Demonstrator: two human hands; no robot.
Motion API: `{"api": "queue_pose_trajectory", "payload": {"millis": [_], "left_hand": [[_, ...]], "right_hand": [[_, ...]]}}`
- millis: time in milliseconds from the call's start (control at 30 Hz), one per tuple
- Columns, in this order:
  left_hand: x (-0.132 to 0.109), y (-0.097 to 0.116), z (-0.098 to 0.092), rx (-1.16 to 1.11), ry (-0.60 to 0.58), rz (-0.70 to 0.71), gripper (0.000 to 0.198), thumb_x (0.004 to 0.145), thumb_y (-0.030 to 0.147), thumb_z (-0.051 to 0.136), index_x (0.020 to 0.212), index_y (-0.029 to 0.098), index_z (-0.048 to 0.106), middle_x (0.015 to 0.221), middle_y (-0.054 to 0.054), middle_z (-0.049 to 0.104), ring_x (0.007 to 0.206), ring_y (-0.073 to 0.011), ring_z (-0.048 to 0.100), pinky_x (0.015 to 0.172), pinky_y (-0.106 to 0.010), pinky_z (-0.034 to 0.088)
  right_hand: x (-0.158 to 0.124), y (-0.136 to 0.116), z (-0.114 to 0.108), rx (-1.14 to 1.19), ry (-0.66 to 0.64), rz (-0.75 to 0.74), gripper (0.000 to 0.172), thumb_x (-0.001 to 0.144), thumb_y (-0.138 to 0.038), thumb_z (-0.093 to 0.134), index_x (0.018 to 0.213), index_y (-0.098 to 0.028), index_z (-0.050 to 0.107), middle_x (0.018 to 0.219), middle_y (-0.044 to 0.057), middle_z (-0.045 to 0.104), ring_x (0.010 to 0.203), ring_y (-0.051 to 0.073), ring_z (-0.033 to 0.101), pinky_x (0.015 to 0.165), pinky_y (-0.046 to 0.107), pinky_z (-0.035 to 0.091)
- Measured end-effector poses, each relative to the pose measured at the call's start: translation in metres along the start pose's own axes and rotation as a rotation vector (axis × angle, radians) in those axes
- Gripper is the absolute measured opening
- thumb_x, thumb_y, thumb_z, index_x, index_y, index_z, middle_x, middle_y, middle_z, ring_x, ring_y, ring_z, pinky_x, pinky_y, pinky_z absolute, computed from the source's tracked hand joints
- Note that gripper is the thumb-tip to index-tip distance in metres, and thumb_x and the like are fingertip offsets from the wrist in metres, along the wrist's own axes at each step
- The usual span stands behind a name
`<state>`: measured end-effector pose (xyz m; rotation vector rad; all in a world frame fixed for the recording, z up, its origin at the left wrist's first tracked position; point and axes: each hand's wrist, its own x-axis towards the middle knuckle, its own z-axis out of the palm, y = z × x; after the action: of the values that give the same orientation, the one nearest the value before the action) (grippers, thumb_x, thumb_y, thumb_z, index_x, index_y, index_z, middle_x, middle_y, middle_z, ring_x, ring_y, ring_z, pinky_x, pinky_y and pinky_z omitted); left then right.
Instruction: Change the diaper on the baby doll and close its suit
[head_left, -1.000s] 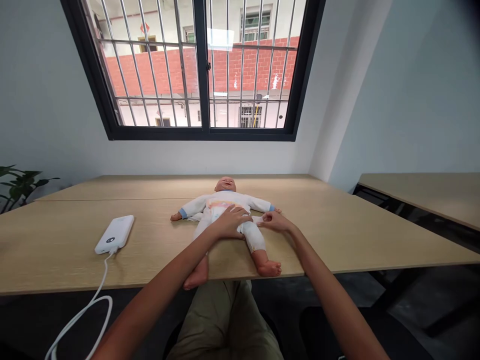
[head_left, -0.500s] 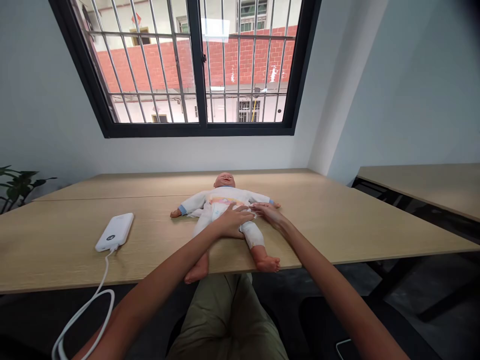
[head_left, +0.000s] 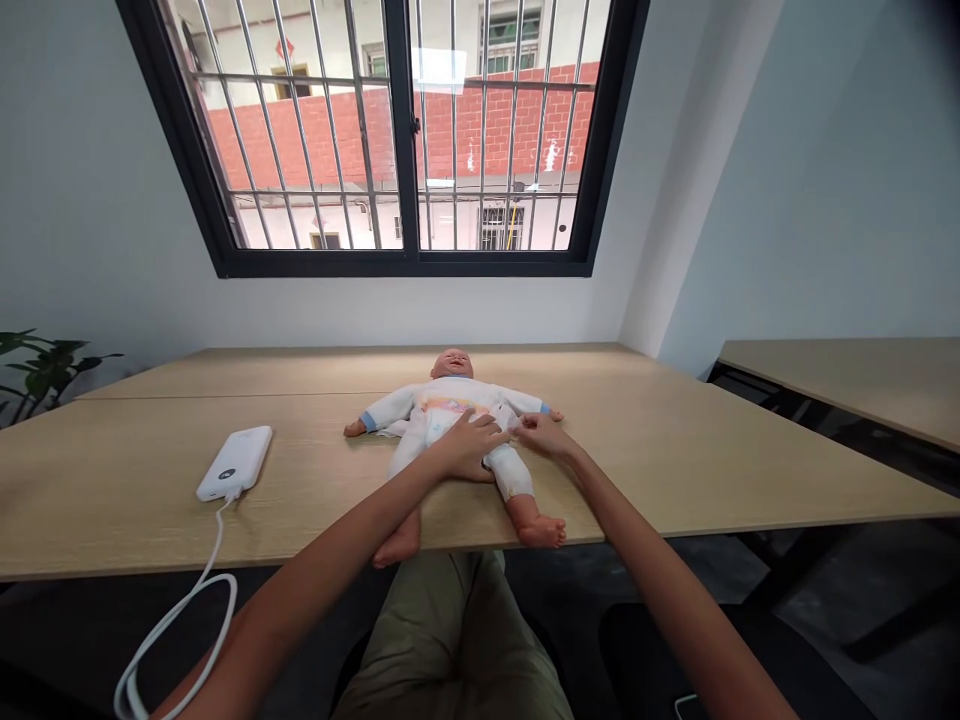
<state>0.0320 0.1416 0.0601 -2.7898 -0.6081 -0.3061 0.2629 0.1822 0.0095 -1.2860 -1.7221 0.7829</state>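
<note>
Tabletop [head_left: 660,450]: baby doll [head_left: 454,393] lies face up mid-width, feet at the near edge. Long axis runs roughly square to that edge, head toward the window [head_left: 405,263], feet toward the person. Arms flung out sideways, legs spread in a V. Forearms come in from the bottom corners and converge at the doll's hips, the left one crossing over its right leg. Printed diaper [head_left: 436,428] sits around the hips. Left hand [head_left: 472,445]: palm down on the diaper's lower front, thumb spread off the fingers, fingers angled up and right. Right hand [head_left: 546,436]: fingers bunched at the diaper's side by the doll's left hip, pointing inward; can't tell if they're pinching. Fingertips of both hands nearly meet.
</note>
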Motion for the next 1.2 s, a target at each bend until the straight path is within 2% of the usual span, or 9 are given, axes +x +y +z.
{"api": "queue_pose_trajectory", "payload": {"millis": [133, 233, 433, 533, 600, 733, 867, 1000, 1200], "left_hand": [[-0.001, 0.0, -0.002, -0.001, -0.005, 0.0, 0.053, 0.076, 0.043, 0.061, 0.123, 0.02, 0.052, 0.124, -0.012, 0.061, 0.122, -0.0299, 0.048, 0.108, -0.051, 0.028], [-0.001, -0.001, -0.002, -0.012, 0.0, -0.008, 0.056, 0.078, 0.046, 0.06, 0.127, 0.021, 0.051, 0.125, -0.011, 0.061, 0.126, -0.0305, 0.045, 0.108, -0.05, 0.028], [0.0, -0.003, 0.001, -0.001, -0.032, -0.035, 0.071, 0.08, 0.043, 0.06, 0.144, 0.024, 0.036, 0.151, -0.01, 0.041, 0.13, -0.0308, 0.044, 0.109, -0.05, 0.028], [0.0, -0.003, 0.001, -0.01, -0.039, -0.047, 0.073, 0.081, 0.044, 0.06, 0.145, 0.02, 0.034, 0.151, -0.01, 0.04, 0.13, -0.0297, 0.043, 0.11, -0.049, 0.028], [0.0, -0.003, 0.001, -0.009, -0.036, -0.055, 0.074, 0.081, 0.044, 0.06, 0.145, 0.016, 0.034, 0.148, -0.012, 0.044, 0.13, -0.0293, 0.043, 0.11, -0.047, 0.028], [0.0, -0.003, 0.003, -0.003, -0.032, -0.061, 0.071, 0.08, 0.046, 0.062, 0.14, 0.016, 0.04, 0.141, -0.013, 0.051, 0.132, -0.0316, 0.041, 0.11, -0.046, 0.029], [0.001, -0.004, 0.004, -0.054, 0.012, -0.109, 0.078, 0.077, 0.046, 0.065, 0.142, 0.014, 0.035, 0.135, -0.015, 0.055, 0.127, -0.0332, 0.045, 0.108, -0.047, 0.032], [0.004, -0.005, 0.004, -0.102, 0.0, -0.156, 0.094, 0.073, 0.047, 0.068, 0.148, 0.012, 0.023, 0.131, -0.017, 0.058, 0.121, -0.0342, 0.05, 0.104, -0.043, 0.035], [0.004, -0.007, 0.006, -0.105, -0.004, -0.161, 0.086, 0.074, 0.049, 0.067, 0.145, 0.016, 0.031, 0.132, -0.015, 0.058, 0.123, -0.0338, 0.049, 0.103, -0.044, 0.035]], "right_hand": [[-0.003, -0.016, 0.0, 0.147, 0.057, -0.036, 0.042, 0.067, -0.058, 0.064, 0.059, -0.02, 0.05, 0.056, -0.003, 0.048, 0.056, 0.012, 0.044, 0.059, 0.027, 0.034], [-0.006, -0.025, 0.002, 0.223, 0.023, -0.005, 0.047, 0.065, -0.064, 0.066, 0.061, -0.021, 0.049, 0.055, -0.002, 0.052, 0.058, 0.015, 0.052, 0.061, 0.029, 0.039], [-0.008, -0.03, 0.003, 0.182, 0.013, -0.088, 0.052, 0.069, -0.069, 0.064, 0.058, -0.02, 0.051, 0.056, -0.001, 0.053, 0.057, 0.013, 0.045, 0.06, 0.028, 0.036], [-0.009, -0.031, 0.004, 0.196, 0.003, -0.101, 0.05, 0.068, -0.066, 0.068, 0.06, -0.019, 0.054, 0.059, -0.002, 0.053, 0.06, 0.013, 0.046, 0.061, 0.027, 0.037], [-0.011, -0.033, 0.005, 0.285, -0.038, -0.089, 0.044, 0.066, -0.059, 0.074, 0.067, -0.018, 0.057, 0.067, -0.001, 0.057, 0.067, 0.013, 0.051, 0.065, 0.027, 0.041], [-0.013, -0.033, 0.006, 0.465, -0.117, -0.036, 0.042, 0.059, -0.043, 0.084, 0.087, -0.02, 0.063, 0.087, 0.001, 0.067, 0.084, 0.016, 0.062, 0.083, 0.03, 0.048], [-0.01, -0.03, 0.004, 0.483, -0.069, -0.044, 0.042, 0.059, -0.038, 0.085, 0.093, -0.02, 0.068, 0.097, 0.004, 0.071, 0.096, 0.02, 0.064, 0.096, 0.037, 0.047], [-0.007, -0.025, 0.004, 0.485, -0.022, -0.059, 0.045, 0.057, -0.036, 0.086, 0.096, -0.02, 0.07, 0.095, 0.005, 0.072, 0.092, 0.02, 0.066, 0.095, 0.038, 0.049], [-0.008, -0.026, 0.005, 0.505, 0.009, -0.054, 0.044, 0.058, -0.034, 0.085, 0.096, -0.019, 0.068, 0.082, 0.002, 0.07, 0.084, 0.017, 0.066, 0.093, 0.036, 0.049]]}}
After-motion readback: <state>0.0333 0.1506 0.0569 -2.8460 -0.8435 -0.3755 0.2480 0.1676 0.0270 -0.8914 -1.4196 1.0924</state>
